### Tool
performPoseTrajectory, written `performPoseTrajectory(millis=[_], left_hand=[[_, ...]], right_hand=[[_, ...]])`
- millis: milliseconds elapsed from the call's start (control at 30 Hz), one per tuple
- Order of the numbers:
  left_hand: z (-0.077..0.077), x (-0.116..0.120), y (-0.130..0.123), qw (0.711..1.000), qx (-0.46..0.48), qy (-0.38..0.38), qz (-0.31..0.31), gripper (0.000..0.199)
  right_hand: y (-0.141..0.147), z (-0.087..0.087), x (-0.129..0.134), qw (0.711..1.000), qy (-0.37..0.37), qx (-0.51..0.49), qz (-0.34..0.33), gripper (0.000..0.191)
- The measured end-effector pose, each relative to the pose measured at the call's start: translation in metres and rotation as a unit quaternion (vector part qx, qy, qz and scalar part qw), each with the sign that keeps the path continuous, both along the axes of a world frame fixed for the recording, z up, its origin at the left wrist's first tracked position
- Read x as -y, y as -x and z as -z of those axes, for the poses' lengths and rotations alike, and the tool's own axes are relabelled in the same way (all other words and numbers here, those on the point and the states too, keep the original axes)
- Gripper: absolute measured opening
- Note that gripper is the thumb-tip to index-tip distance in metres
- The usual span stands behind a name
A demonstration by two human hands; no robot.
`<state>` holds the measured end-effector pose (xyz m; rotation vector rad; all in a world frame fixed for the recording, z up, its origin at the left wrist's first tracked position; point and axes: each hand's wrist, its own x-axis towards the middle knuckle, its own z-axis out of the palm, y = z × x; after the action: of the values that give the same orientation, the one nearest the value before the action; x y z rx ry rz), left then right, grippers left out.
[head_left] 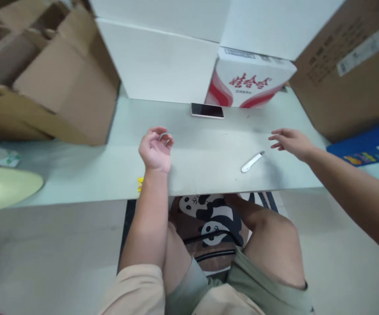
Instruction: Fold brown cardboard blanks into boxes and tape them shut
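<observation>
My left hand (156, 150) is palm up over the left part of the table, its fingers loosely curled and apart, with nothing in it. Over the right side hovers my right hand (288, 141), fingers apart and also holding nothing. Nearest to it lies a white utility knife (252, 162), its dark tip pointing toward that hand. A small yellow object (140, 183) sits by my left forearm, partly hidden. Farther back, a phone (207, 111) with a dark screen lies flat.
White boxes (163, 61) and a red-and-white carton (245, 81) line the table's back. Open cardboard boxes (68, 74) stand left, near a pale green rounded object (8, 186). At right are a large brown carton (343, 83) and a blue box (370, 144). The table's front edge (209, 194) crosses above my knees.
</observation>
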<state>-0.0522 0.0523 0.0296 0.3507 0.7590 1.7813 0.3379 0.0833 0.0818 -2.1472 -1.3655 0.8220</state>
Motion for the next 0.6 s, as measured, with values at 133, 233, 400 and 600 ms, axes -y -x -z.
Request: performPoseTrajectory(millis=[133, 233, 400, 600], left_hand=[[-0.005, 0.013, 0.016, 0.998, 0.053, -0.022, -0.038, 0.009], [-0.007, 0.019, 0.032, 0.992, 0.074, -0.016, -0.1, 0.015], [-0.005, 0.023, 0.058, 0.984, 0.074, 0.049, -0.155, 0.028], [-0.001, 0.024, 0.072, 0.974, -0.046, 0.063, -0.215, 0.039]], right_hand=[[0.074, -0.01, -0.004, 0.98, -0.049, 0.084, -0.171, 0.021], [0.156, -0.015, -0.013, 0.94, -0.131, 0.113, -0.293, 0.031], [0.324, -0.039, -0.01, 0.887, -0.202, 0.04, -0.412, 0.044], [0.47, -0.081, 0.007, 0.786, -0.247, 0.161, -0.543, 0.055]])
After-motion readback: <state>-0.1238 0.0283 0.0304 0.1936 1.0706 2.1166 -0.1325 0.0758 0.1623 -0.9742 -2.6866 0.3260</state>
